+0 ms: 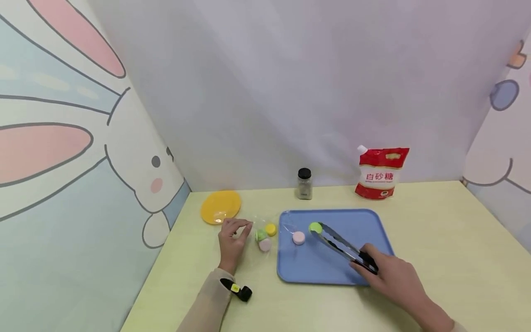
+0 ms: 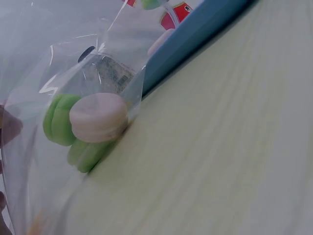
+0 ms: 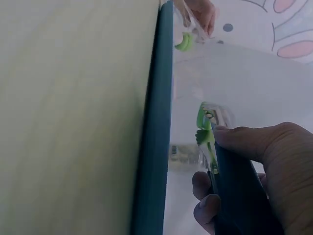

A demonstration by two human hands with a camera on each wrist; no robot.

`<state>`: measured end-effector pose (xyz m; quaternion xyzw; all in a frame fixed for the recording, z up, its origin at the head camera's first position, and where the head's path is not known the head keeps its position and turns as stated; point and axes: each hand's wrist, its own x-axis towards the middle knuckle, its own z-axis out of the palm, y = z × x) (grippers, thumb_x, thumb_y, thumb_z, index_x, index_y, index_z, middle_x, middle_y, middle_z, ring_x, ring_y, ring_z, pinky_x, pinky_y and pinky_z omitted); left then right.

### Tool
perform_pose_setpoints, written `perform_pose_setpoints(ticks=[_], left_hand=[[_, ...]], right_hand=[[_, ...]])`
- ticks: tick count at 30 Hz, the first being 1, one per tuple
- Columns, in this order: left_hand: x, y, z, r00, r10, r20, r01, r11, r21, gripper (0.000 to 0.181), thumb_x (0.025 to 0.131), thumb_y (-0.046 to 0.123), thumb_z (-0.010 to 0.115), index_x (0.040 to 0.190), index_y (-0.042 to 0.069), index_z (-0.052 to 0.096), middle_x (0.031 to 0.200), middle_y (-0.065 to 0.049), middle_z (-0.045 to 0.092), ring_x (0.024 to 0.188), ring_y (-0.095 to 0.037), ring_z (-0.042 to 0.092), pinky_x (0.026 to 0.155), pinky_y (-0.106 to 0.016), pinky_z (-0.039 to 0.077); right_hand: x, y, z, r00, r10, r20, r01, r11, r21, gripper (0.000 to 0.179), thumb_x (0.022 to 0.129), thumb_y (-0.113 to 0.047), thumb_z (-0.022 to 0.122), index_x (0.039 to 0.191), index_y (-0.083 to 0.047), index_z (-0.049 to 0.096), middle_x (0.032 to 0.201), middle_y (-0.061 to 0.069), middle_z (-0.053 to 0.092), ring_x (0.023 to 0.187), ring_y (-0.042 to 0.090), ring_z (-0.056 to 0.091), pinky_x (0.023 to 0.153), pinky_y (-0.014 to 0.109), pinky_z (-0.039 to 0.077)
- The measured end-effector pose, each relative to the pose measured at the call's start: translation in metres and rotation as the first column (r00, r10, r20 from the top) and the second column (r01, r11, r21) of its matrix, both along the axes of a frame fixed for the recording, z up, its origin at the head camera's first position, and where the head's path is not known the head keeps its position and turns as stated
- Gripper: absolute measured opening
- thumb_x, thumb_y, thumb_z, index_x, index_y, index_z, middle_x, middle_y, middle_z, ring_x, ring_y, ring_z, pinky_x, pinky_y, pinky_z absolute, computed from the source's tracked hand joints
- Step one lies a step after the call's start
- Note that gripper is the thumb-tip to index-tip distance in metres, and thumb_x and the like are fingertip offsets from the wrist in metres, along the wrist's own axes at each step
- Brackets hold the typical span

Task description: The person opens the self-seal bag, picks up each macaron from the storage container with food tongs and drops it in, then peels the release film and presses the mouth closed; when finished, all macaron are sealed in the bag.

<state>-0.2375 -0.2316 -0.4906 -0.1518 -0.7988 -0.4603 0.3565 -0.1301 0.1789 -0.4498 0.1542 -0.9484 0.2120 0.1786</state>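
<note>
Where the head view takes in the whole work area, the left hand [image 1: 232,242] is at the left, thumb and forefinger brought together, pinching the edge of a clear bag [image 1: 251,236]. Bag contents: green macarons [image 1: 260,235], a bagged pink macaron [image 1: 265,245] and a yellow macaron [image 1: 270,229]. Right hand [image 1: 398,279], on the right, has its fingers wrapped about the handles of metal tongs [image 1: 341,251]. Tong tips are clamped on a single green macaron [image 1: 315,228], held over the left half of a blue tray [image 1: 309,267]. A loose pink macaron [image 1: 298,238] lies on the tray near its left edge. Yellow plate [image 1: 215,210]: far left on the tabletop [image 1: 435,230]. Jar with black lid [image 1: 304,186]: upright beyond the tray. Red and white pouch [image 1: 379,177]: standing far right, near the wall.

Left wrist view: two green macarons and the bagged pink macaron lie close together inside the bag; the jar shows through the film. Fingers are only partly visible at the left border; from this view alone I cannot tell how they close.

Right wrist view: thumb along the black handle, fingertips curled on its other side. Green shows at the tong tips, blurred. Tray rim runs beside the tongs; the left hand and bag appear beyond, fingertips together.
</note>
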Motion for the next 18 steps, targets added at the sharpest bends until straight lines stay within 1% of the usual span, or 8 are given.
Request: perform_pose_setpoints(ticks=[3,6,10,12,14,16,18], left_hand=[[0.000,-0.001,-0.001,1.000,-0.007,0.008,0.007,1.000,0.002,0.009,0.087,0.008,0.079,0.088,0.017,0.079,0.089,0.005,0.075,0.087,-0.017,0.055,0.069,-0.032,0.041],[0.002,-0.001,-0.002,0.999,-0.011,0.031,0.011,1.000,0.001,0.009,0.088,0.010,0.079,0.088,0.019,0.079,0.090,0.005,0.075,0.088,-0.017,0.055,0.073,-0.028,0.041],[0.003,0.000,-0.002,0.999,-0.014,0.042,0.014,1.000,0.009,0.007,0.088,0.012,0.079,0.089,0.019,0.079,0.090,0.004,0.075,0.090,-0.017,0.055,0.076,-0.028,0.041],[0.003,0.000,-0.002,1.000,-0.015,0.027,0.015,1.000,0.012,0.008,0.087,0.010,0.080,0.089,0.018,0.079,0.090,0.003,0.075,0.090,-0.018,0.056,0.079,-0.028,0.041],[0.003,0.001,-0.003,1.000,-0.019,0.003,0.019,1.000,0.016,0.009,0.086,0.007,0.080,0.089,0.016,0.080,0.090,0.001,0.076,0.090,-0.020,0.057,0.083,-0.029,0.041],[0.002,0.002,-0.002,1.000,-0.021,-0.023,0.021,1.000,0.019,0.011,0.084,0.004,0.081,0.089,0.013,0.080,0.090,-0.002,0.076,0.090,-0.023,0.057,0.087,-0.030,0.040],[0.002,0.003,-0.001,0.999,-0.019,-0.049,0.019,1.000,0.018,0.012,0.082,0.000,0.081,0.089,0.010,0.080,0.090,-0.005,0.076,0.089,-0.026,0.058,0.088,-0.031,0.040]], right_hand=[[-0.008,-0.013,0.004,0.998,0.060,-0.016,-0.060,0.998,0.009,0.036,0.082,-0.044,0.083,0.093,-0.024,0.055,0.057,-0.018,0.032,0.047,-0.002,0.029,0.040,0.022,0.025],[-0.019,-0.029,0.004,0.992,0.121,0.033,-0.122,0.992,0.024,0.035,0.084,-0.045,0.081,0.092,-0.024,0.054,0.057,-0.017,0.033,0.047,-0.001,0.029,0.041,0.021,0.024],[-0.033,-0.049,0.003,0.982,0.154,0.111,-0.161,0.985,0.059,0.036,0.085,-0.050,0.077,0.092,-0.024,0.053,0.056,-0.014,0.033,0.047,0.002,0.028,0.042,0.022,0.021],[-0.038,-0.059,0.004,0.978,0.156,0.141,-0.167,0.983,0.071,0.036,0.085,-0.052,0.076,0.093,-0.025,0.053,0.056,-0.013,0.034,0.047,0.003,0.027,0.042,0.023,0.020],[-0.043,-0.068,0.006,0.972,0.167,0.163,-0.179,0.982,0.063,0.035,0.086,-0.053,0.075,0.093,-0.026,0.054,0.056,-0.013,0.035,0.047,0.003,0.028,0.043,0.024,0.020],[-0.046,-0.076,0.009,0.967,0.183,0.179,-0.195,0.979,0.052,0.034,0.086,-0.053,0.075,0.094,-0.026,0.055,0.057,-0.013,0.037,0.048,0.003,0.030,0.043,0.024,0.021],[-0.050,-0.084,0.010,0.961,0.201,0.191,-0.213,0.976,0.041,0.034,0.087,-0.053,0.074,0.095,-0.026,0.055,0.058,-0.013,0.039,0.049,0.004,0.032,0.042,0.024,0.023]])
